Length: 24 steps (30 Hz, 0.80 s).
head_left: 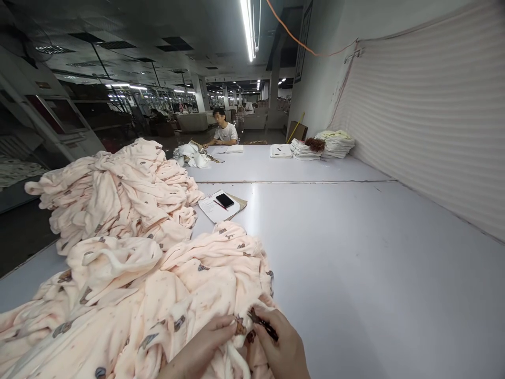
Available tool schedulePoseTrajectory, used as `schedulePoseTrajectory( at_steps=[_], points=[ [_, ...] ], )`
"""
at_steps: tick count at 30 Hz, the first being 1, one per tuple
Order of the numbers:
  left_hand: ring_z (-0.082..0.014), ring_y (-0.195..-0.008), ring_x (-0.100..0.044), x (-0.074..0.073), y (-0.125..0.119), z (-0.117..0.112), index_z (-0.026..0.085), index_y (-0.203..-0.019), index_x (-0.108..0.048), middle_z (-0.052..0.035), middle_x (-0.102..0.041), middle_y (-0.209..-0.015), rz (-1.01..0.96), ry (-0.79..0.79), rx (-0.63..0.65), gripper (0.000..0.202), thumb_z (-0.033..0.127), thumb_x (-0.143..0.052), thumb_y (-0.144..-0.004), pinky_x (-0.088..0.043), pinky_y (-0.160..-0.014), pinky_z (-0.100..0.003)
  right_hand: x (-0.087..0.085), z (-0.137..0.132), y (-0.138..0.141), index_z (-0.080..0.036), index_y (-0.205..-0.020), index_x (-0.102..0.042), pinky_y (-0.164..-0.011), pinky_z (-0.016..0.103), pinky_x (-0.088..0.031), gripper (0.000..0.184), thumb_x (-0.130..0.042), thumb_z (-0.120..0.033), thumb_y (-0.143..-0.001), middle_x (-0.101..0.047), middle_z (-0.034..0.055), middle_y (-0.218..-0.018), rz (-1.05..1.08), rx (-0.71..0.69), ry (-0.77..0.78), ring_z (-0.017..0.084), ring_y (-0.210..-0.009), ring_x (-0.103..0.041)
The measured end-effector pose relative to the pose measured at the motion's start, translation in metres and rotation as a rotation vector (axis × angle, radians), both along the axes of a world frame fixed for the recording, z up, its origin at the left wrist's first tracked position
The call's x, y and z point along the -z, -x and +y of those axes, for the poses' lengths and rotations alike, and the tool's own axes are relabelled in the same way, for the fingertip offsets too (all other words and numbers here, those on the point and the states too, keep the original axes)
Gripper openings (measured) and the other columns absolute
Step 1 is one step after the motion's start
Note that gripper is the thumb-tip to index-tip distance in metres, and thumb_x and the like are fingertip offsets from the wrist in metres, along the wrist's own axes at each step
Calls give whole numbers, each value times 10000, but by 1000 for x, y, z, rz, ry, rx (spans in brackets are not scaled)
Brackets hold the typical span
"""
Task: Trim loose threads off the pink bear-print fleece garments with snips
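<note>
A pale pink plush garment (pixel 205 287) with small printed figures lies heaped in front of me, over the near edge of the table. My left hand (pixel 211 337) pinches a fold of it between thumb and fingers. Right beside it, my right hand (pixel 286 342) is closed around dark thread snips (pixel 266 325), whose tips point up and left at the fabric's edge. The exact spot where the blades meet the cloth is too small to make out.
A larger pile of the same pink fabric (pixel 126 189) rises at the left. Papers (pixel 215 210) with a phone (pixel 224 199) and a pen lie mid-table (pixel 335 252). Folded white cloth stacks (pixel 337 145) stand far right. A person (pixel 226 131) sits at the far end.
</note>
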<state>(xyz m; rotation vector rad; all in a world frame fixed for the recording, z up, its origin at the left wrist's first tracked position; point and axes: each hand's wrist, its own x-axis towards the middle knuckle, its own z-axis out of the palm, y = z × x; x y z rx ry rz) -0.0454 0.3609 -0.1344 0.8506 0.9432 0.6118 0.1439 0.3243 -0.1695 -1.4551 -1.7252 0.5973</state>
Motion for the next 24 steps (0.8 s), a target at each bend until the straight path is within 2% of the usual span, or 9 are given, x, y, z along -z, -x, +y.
schedulePoseTrajectory(
  at_steps=[5,8,11,14,17,18,20,22,24],
  points=[
    [-230,-886,-613,-1,1,-1,152,-837,-725,-57,-709,-825,-10,12,36,211,329,-634,-769,-429,-850,-326,2,-3,3,-246,-993,-679,-838,290,-552,188,-612,-261,-818,-705,58,-1104,-83,-66,-117,236,-1029,-661],
    [-254,-928,-600,-1,1,-1,154,-831,-711,-64,-701,-872,119,-51,56,230,348,-613,-755,-439,-839,-338,7,-2,3,-253,-966,-685,-842,259,-544,168,-557,-237,-858,-724,37,-1033,6,16,-33,202,-987,-676],
    [-273,-909,-566,3,0,-3,172,-735,-678,-49,-660,-816,291,-144,45,141,299,-654,-679,-418,-838,-347,8,1,-1,-245,-996,-678,-813,229,-542,180,-569,-269,-855,-718,37,-1004,143,104,56,190,-955,-679],
    [-265,-879,-520,9,-2,-8,215,-746,-631,-27,-607,-797,518,-339,-110,101,196,-607,-649,-372,-839,-335,0,5,-3,-232,-1047,-664,-780,227,-540,219,-563,-296,-863,-705,50,-970,250,137,62,190,-913,-678],
    [-240,-811,-536,12,-4,-13,239,-822,-572,-5,-599,-799,640,-524,-260,192,149,-500,-669,-392,-776,-322,-9,6,5,-229,-1013,-670,-737,225,-535,197,-542,-263,-867,-696,46,-905,282,18,36,178,-840,-672],
    [-233,-787,-547,13,-4,-14,238,-809,-561,4,-600,-772,604,-513,-277,174,154,-494,-671,-408,-756,-318,-10,6,10,-233,-1003,-671,-745,230,-530,195,-542,-248,-858,-695,43,-902,278,-37,13,179,-840,-667],
    [-236,-799,-572,14,-2,-15,232,-766,-567,12,-617,-734,433,-344,-292,99,197,-535,-679,-440,-759,-316,-5,4,18,-248,-983,-675,-771,244,-518,199,-535,-238,-841,-695,37,-906,285,-87,-42,183,-857,-658],
    [-260,-850,-600,16,1,-15,228,-742,-594,-4,-650,-724,284,-142,-329,69,270,-595,-687,-473,-770,-334,8,2,20,-250,-953,-671,-761,247,-509,181,-526,-275,-846,-683,35,-884,333,3,-39,183,-834,-650],
    [-281,-867,-629,21,6,-16,224,-758,-614,-31,-675,-710,192,0,-340,133,350,-610,-717,-500,-768,-366,26,1,15,-241,-926,-651,-739,242,-503,173,-548,-355,-846,-659,38,-872,456,192,77,185,-821,-635]
  ],
)
